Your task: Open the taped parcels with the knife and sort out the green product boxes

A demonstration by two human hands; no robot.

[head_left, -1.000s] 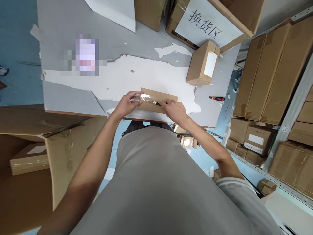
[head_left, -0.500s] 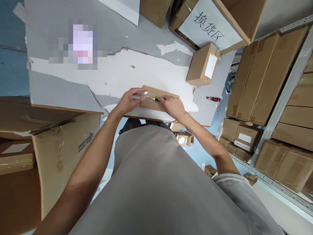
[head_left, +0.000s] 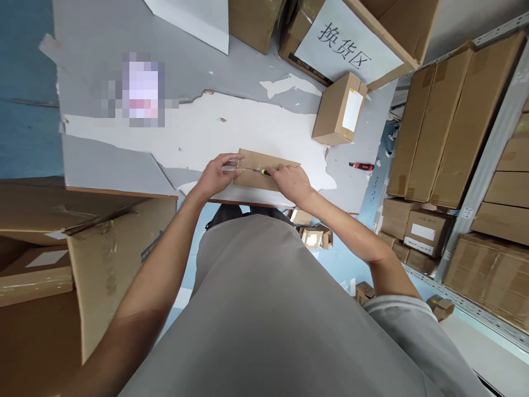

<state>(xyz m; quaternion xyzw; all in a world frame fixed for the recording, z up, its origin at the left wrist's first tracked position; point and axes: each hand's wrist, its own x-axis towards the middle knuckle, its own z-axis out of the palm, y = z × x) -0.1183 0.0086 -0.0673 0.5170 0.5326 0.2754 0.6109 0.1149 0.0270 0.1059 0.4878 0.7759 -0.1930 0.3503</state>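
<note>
A small flat cardboard box [head_left: 252,177] lies near the front edge of the table, with shiny clear tape at its left end. My left hand [head_left: 217,175] holds that left end, thumb and fingers set apart on it. My right hand [head_left: 291,181] is closed around a screwdriver-like tool [head_left: 265,172] with a black-and-yellow handle. Its thin metal shaft points left along the box top, toward my left fingers. Most of the handle is hidden in my grip, and the exact tip is hard to make out.
A taller cardboard box [head_left: 330,118] with a white label stands right of my hands. Near it lies a red-and-black utility knife [head_left: 361,166]. Behind is a large open carton with a paper sign [head_left: 330,41]. Shelves of boxes [head_left: 433,121] line the right; a big carton [head_left: 119,264] stands left.
The tool's shaft lies in nearly the same place over the box, with the tape end now less clearly seen. The view has shifted slightly; both hands keep their hold.
</note>
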